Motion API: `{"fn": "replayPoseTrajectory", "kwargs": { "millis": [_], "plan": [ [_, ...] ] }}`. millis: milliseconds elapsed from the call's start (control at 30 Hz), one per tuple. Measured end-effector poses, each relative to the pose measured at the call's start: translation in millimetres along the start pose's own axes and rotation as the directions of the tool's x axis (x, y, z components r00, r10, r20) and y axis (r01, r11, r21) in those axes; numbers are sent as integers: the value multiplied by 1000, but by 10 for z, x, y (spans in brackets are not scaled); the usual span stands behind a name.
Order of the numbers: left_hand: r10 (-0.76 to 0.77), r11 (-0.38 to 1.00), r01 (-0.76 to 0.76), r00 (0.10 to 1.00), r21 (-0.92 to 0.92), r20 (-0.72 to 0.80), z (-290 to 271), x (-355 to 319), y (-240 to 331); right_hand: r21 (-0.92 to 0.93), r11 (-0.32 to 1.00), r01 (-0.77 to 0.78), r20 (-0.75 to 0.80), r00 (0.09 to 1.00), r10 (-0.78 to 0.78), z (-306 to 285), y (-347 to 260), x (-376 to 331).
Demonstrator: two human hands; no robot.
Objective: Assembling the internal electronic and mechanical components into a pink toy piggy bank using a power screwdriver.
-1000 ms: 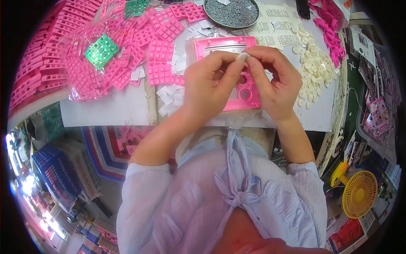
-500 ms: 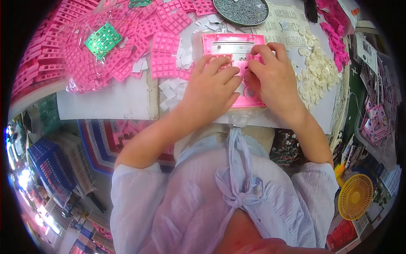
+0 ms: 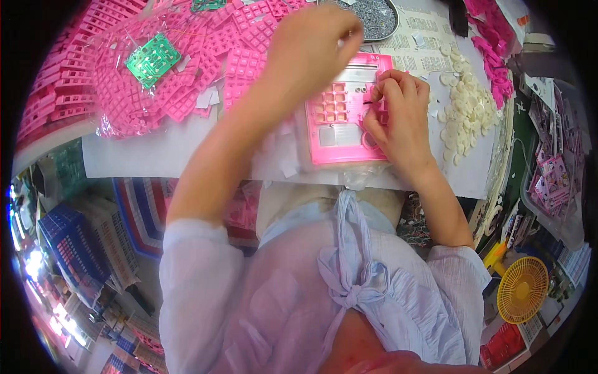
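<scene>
A pink plastic case (image 3: 316, 146) lies on the table before me, with a grid of square openings, a silvery strip across its far part and a round ring at its near right. My right hand (image 3: 402, 109) rests at its right side, fingers bent and closed; a small dark tip shows by the thumb and index finger, too small to name. My left hand (image 3: 314, 47) hovers over the case's far left corner, beside a round metal tray (image 3: 396, 19) of small screws. Motion blurs its curled fingers, and whether they hold anything is unclear.
Pink keypad pieces (image 3: 243, 65) are heaped at the left, with a green circuit board (image 3: 152, 60) on a clear bag. Cream-coloured round parts (image 3: 467, 118) lie at the right, near pink strips (image 3: 489, 62). A yellow basket (image 3: 523, 291) stands lower right.
My left hand has lifted off the case and moved up and away toward the screw tray, uncovering the grid. The right hand stays at the case's right side.
</scene>
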State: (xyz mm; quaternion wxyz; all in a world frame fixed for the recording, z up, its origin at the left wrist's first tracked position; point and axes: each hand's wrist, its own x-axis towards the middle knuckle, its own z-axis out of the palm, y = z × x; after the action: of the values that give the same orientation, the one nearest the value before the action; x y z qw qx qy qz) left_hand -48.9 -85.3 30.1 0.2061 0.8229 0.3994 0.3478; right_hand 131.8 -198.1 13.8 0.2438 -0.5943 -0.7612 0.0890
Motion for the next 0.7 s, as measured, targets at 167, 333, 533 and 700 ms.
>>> {"fn": "replayPoseTrajectory", "kwargs": {
  "millis": [167,333,533,700],
  "plan": [
    [56,850,-176,967,496,247,636,730,-513,59,997,53,47,997,-55,-282,48,68],
    [56,866,-151,976,476,209,538,676,-523,394,861,322,-731,678,81,-912,523,345],
    [64,821,-318,876,474,478,673,875,-612,769,578,271,-407,906,117,-1277,492,1260],
    [82,826,-248,941,505,328,621,841,-568,841,524,131,-74,989,-129,-1281,266,1448]
  ]
}}
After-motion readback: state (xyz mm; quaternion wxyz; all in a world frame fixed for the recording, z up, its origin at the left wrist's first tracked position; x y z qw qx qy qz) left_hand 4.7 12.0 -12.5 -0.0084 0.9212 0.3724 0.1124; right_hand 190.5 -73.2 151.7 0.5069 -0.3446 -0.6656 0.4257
